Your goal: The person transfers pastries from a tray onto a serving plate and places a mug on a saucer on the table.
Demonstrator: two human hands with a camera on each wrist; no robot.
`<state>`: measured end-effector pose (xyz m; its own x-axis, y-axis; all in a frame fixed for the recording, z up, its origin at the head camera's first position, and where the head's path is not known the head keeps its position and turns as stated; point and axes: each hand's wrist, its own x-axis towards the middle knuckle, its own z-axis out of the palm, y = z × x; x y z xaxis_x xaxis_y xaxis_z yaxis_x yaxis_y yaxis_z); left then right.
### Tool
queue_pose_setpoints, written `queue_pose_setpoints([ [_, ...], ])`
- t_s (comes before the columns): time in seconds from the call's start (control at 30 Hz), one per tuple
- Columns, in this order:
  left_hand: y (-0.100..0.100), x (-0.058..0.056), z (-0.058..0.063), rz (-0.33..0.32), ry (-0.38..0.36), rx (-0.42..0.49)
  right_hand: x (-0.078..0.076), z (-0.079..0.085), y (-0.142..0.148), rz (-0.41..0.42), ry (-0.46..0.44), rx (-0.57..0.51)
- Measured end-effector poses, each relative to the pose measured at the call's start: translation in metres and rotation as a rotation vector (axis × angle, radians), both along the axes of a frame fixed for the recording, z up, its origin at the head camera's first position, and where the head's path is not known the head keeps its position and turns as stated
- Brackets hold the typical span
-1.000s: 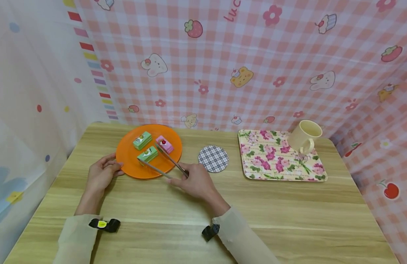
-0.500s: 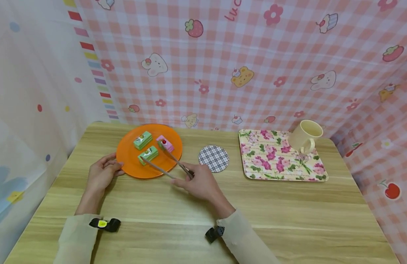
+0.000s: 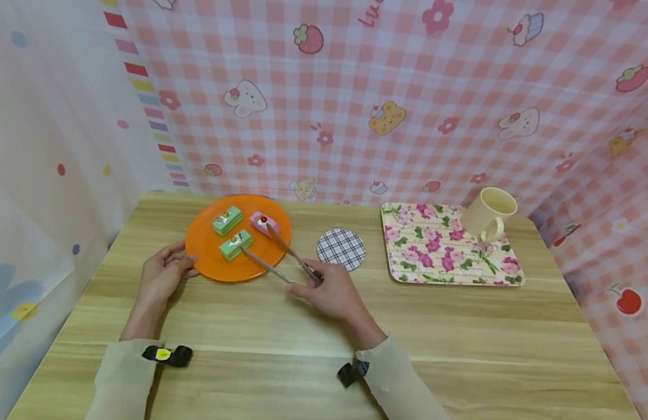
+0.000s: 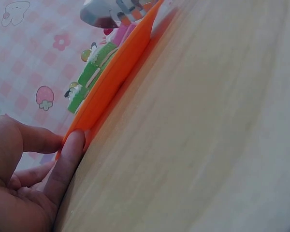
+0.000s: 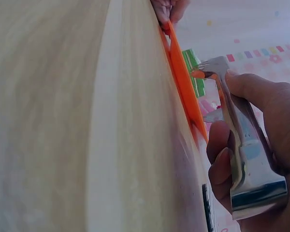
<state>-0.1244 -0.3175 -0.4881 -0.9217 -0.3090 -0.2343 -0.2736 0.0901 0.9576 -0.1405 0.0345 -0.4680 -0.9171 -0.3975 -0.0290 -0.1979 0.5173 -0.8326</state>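
My left hand (image 3: 165, 273) pinches the near-left rim of an orange plate (image 3: 203, 256) between thumb and fingers. On the plate sit two green toy cake slices, one at the back (image 3: 227, 221) and one nearer (image 3: 236, 245), plus a pink slice (image 3: 263, 223) with a red cherry. My right hand (image 3: 329, 291) grips metal tongs (image 5: 253, 159), whose two arms stand apart over the plate's right side. One tip overlaps the pink slice's right end in the head view; the other is at the right edge of the nearer green slice. Nothing is clamped between the tips.
Right of the plate lies a round checked coaster (image 3: 341, 249). Further right, a floral tray (image 3: 434, 256) carries a cream mug (image 3: 489, 213) at its back right corner. A patterned cloth (image 3: 344, 105) hangs behind the table (image 3: 282, 361).
My right hand has moved to the right, drawing the tongs' tips rightward across the plate, away from the slices' left parts. The left hand has stayed on the rim. The head view has tilted slightly.
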Motion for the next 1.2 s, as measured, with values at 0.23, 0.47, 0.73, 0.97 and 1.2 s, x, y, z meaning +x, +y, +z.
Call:
queue_pose_setpoints([
  [0.23, -0.001, 0.0, 0.0, -0.007, 0.004, -0.022, -0.003, 0.001, 0.007, -0.035, -0.027, -0.025],
  [0.47, -0.001, -0.001, 0.001, 0.002, 0.005, -0.004, -0.006, 0.011, 0.023, -0.068, -0.006, -0.022],
  [0.73, -0.001, 0.0, -0.001, -0.004, 0.007, 0.009, -0.012, 0.023, 0.039, -0.141, 0.05, 0.024],
  [0.97, -0.001, 0.001, -0.001, -0.015, 0.005, -0.022, -0.015, 0.034, 0.052, -0.201, 0.072, 0.029],
  [1.2, -0.001, 0.002, 0.0, -0.007, 0.008, 0.005, -0.017, 0.04, 0.069, -0.239, 0.099, 0.014],
])
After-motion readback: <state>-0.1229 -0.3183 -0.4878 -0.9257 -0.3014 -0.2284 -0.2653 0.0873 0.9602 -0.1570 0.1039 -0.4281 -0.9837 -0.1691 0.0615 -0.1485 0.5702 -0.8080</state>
